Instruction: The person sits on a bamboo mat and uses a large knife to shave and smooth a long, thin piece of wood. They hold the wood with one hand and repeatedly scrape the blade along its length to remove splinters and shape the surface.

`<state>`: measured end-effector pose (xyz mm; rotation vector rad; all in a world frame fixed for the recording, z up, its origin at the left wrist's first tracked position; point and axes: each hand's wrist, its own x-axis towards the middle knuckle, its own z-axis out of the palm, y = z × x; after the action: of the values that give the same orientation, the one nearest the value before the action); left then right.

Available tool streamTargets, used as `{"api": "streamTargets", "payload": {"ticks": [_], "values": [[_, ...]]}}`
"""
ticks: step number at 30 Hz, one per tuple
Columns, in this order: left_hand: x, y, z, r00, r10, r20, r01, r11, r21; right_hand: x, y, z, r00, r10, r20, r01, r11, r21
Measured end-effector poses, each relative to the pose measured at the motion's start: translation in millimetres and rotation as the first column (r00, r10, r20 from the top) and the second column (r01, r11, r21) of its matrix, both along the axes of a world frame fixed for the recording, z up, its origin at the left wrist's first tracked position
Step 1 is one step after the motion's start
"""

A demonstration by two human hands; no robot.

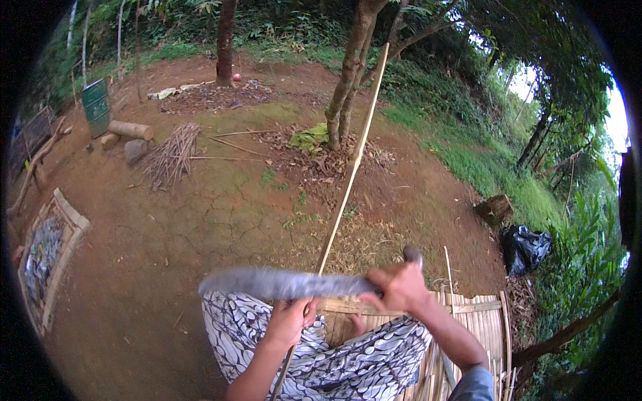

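Note:
My left hand (286,323) is closed round a long, thin wooden stick (346,190), which slants up and away toward the trees. In my right hand (401,287) is the handle of a machete, its end knob poking out above the fist. The broad grey machete blade (267,283) points left, lies across the stick just beyond my left hand, and is smeared by motion. Beneath both hands a black-and-white patterned cloth (361,354) covers my lap. A bare foot (356,325) shows past its edge.
I am on a slatted bamboo platform (478,321) with loose strips. On the dirt are a stick pile (172,157), log (131,130), stone (136,151) and green drum (96,108). A framed bed (70,210) lies left. Right are a stump (493,209) and black bag (526,248).

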<state>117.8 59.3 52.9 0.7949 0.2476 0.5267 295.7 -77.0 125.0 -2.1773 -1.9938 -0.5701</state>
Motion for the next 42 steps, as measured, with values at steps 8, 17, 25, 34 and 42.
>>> {"api": "streamTargets", "payload": {"ticks": [8, 17, 25, 34, 42], "values": [[-3, 0, 10, 0.998, -0.055, -0.022, 0.056, 0.997, 0.06, 11, 0, 10, 0.941, -0.123, -0.315, 0.161, 0.982, 0.099], [13, 6, 3, 0.989, -0.145, 0.004, 0.145, 0.986, -0.077, 13, 2, -10, 0.976, -0.143, -0.163, 0.138, 0.99, -0.043], [8, -2, -6, 0.986, -0.168, -0.016, 0.168, 0.986, -0.01, 11, -4, -6, 1.0, -0.005, -0.018, 0.006, 1.0, 0.01], [8, -10, -17, 0.98, -0.196, -0.015, 0.195, 0.978, -0.079, -2, -7, -6, 0.996, 0.063, 0.064, -0.063, 0.998, 0.001], [3, -7, -6, 0.989, -0.146, -0.014, 0.145, 0.987, -0.066, -11, -2, -5, 0.999, 0.04, -0.034, -0.037, 0.996, 0.086]]}}
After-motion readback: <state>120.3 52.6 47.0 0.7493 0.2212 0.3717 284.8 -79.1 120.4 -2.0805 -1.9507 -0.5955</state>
